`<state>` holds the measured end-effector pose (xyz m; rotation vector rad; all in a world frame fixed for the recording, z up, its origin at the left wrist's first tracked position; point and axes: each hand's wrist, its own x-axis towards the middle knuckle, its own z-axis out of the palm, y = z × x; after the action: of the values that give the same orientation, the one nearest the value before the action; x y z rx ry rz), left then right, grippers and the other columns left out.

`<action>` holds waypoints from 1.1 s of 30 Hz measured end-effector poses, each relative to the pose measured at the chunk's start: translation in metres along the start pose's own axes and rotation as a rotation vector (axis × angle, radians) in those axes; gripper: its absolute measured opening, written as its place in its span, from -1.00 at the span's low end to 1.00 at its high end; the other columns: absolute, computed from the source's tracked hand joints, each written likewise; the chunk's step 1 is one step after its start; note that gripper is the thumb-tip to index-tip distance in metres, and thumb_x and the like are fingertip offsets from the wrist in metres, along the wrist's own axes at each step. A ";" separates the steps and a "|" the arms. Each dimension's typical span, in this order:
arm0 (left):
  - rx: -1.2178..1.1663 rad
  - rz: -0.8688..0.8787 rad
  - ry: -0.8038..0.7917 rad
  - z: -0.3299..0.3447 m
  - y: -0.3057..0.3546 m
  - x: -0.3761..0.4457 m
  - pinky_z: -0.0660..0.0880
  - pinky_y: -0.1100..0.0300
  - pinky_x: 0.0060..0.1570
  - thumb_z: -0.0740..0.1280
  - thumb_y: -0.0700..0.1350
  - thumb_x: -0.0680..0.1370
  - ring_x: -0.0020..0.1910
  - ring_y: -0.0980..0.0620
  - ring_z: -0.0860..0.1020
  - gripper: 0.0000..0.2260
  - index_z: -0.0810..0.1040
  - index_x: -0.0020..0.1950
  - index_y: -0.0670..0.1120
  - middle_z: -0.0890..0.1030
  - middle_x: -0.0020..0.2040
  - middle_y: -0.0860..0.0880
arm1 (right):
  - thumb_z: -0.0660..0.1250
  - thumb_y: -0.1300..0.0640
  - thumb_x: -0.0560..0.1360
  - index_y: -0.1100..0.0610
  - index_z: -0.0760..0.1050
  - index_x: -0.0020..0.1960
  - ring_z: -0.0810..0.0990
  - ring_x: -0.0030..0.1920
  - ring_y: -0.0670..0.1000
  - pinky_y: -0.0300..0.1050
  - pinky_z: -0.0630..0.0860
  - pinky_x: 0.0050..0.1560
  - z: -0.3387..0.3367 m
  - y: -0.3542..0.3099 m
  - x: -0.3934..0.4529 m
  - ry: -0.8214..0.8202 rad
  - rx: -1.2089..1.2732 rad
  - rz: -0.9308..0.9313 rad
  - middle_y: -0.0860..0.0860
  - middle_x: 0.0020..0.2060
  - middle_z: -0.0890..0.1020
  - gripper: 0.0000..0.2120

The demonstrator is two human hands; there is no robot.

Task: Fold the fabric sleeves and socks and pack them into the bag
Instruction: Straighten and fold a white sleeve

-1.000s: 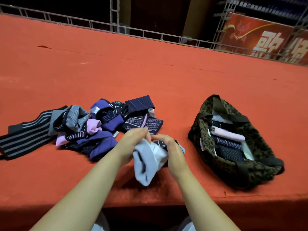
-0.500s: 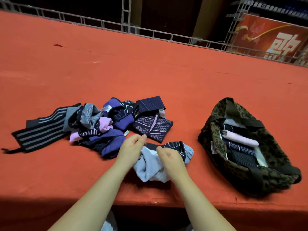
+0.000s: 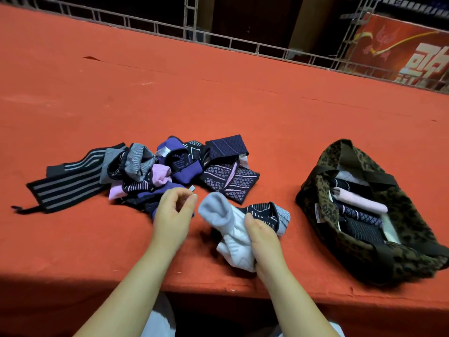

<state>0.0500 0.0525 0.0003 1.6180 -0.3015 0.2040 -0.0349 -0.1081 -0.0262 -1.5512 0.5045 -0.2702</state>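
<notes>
A pale grey and white sock (image 3: 227, 229) with a dark patterned end lies crumpled near the table's front edge. My right hand (image 3: 261, 237) grips it from the right side. My left hand (image 3: 173, 212) hovers just left of the sock with fingers loosely curled, holding nothing that I can see. Behind my hands a heap of purple, pink, grey and striped sleeves and socks (image 3: 150, 173) sprawls on the red cloth. At the right stands an open leopard-print bag (image 3: 325, 198) with several folded pieces stacked inside.
The red-covered table (image 3: 218, 93) stretches far back to a metal railing (image 3: 194, 35). A long black striped sleeve (image 3: 65, 183) lies at the heap's left end. The table's front edge runs just under my wrists.
My left hand has let go of the sock and drawn a little to the left. The sock has spread out on the table under my right hand.
</notes>
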 end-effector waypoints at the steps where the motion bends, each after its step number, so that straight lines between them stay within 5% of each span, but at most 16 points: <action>1: -0.021 0.083 -0.046 -0.005 0.012 -0.009 0.37 0.40 -0.24 0.26 0.10 0.39 -0.31 0.21 0.44 -0.84 0.48 -0.26 0.04 0.53 -0.30 0.04 | 0.34 -0.40 0.24 0.30 0.49 -0.16 0.55 -0.19 0.12 0.33 0.50 0.00 0.002 -0.007 -0.005 0.016 0.047 -0.012 0.15 -0.24 0.59 -0.29; 3: -0.011 0.179 -0.270 -0.006 0.029 -0.027 0.37 0.36 -0.28 0.25 0.09 0.39 -0.36 0.24 0.43 -0.86 0.49 -0.31 0.07 0.53 -0.34 0.07 | 0.33 -0.26 0.36 0.38 0.46 -0.06 0.62 -0.15 0.19 0.33 0.55 -0.02 0.005 -0.015 -0.013 0.006 0.146 -0.044 0.25 -0.19 0.61 -0.36; 5: 0.066 0.227 -0.404 -0.001 0.031 -0.037 0.41 0.31 -0.23 0.26 0.08 0.40 -0.30 0.22 0.49 -0.88 0.52 -0.29 0.11 0.57 -0.29 0.10 | 0.28 -0.02 0.53 0.43 0.42 -0.03 0.65 -0.15 0.15 0.09 0.61 -0.11 0.010 -0.021 -0.021 -0.028 0.226 -0.075 0.32 -0.14 0.60 -0.55; 9: 0.060 0.196 -0.306 -0.002 0.019 -0.033 0.39 0.48 -0.06 0.30 0.05 0.39 -0.07 0.25 0.55 -0.90 0.56 -0.12 0.19 0.60 -0.14 0.16 | 0.31 0.01 0.44 0.16 0.51 -0.14 0.56 -0.15 0.04 0.06 0.48 -0.02 0.016 -0.027 -0.032 -0.114 0.167 -0.153 0.11 -0.19 0.62 -0.79; 12: -0.007 0.091 -0.260 -0.004 0.018 -0.030 0.43 0.46 -0.05 0.38 -0.09 0.35 -0.10 0.28 0.57 -0.82 0.57 -0.13 0.19 0.63 -0.13 0.14 | 0.33 0.13 0.40 0.21 0.55 0.06 0.63 -0.07 0.07 -0.03 0.55 0.04 0.015 -0.031 -0.034 -0.202 0.245 -0.123 0.15 -0.06 0.68 -0.73; 18: -0.112 -0.113 -0.253 0.001 0.018 -0.027 0.51 0.23 -0.06 0.46 -0.20 0.32 -0.21 0.20 0.57 -0.84 0.58 -0.20 0.04 0.65 -0.23 0.17 | 0.27 0.23 0.40 0.27 0.55 0.04 0.58 -0.37 -0.17 -0.41 0.43 -0.41 0.013 -0.035 -0.042 -0.407 0.258 -0.089 -0.03 -0.30 0.65 -0.76; 24: -0.045 -0.078 -0.308 -0.001 0.014 -0.028 0.50 0.22 -0.11 0.36 -0.15 0.44 -0.23 0.12 0.54 -0.85 0.59 -0.28 0.08 0.59 -0.27 0.05 | 0.28 0.21 0.40 0.27 0.59 0.08 0.60 -0.11 0.01 -0.15 0.52 -0.02 0.006 -0.033 -0.043 -0.433 0.245 -0.050 0.04 -0.15 0.66 -0.71; 29: -0.502 -0.431 -0.309 -0.005 0.022 -0.024 0.55 0.22 -0.24 0.15 -0.24 0.60 -0.25 0.03 0.55 -0.80 0.49 -0.17 -0.15 0.60 -0.29 -0.04 | 0.32 0.15 0.38 0.25 0.60 -0.05 0.58 -0.21 0.01 -0.18 0.51 -0.17 -0.003 -0.034 -0.038 -0.345 0.286 -0.004 0.10 -0.21 0.64 -0.78; 33: -0.584 -0.496 -0.297 -0.014 0.022 -0.018 0.54 0.12 -0.18 0.13 -0.23 0.60 -0.14 -0.07 0.59 -0.75 0.52 0.08 -0.37 0.63 -0.06 -0.23 | 0.32 0.14 0.38 0.24 0.57 -0.12 0.60 -0.28 0.00 -0.19 0.53 -0.27 -0.011 -0.032 -0.039 -0.326 0.302 0.017 0.11 -0.26 0.64 -0.82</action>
<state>0.0265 0.0666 0.0167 1.0907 -0.1548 -0.4710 -0.0696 -0.0998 0.0113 -1.2633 0.2087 -0.0717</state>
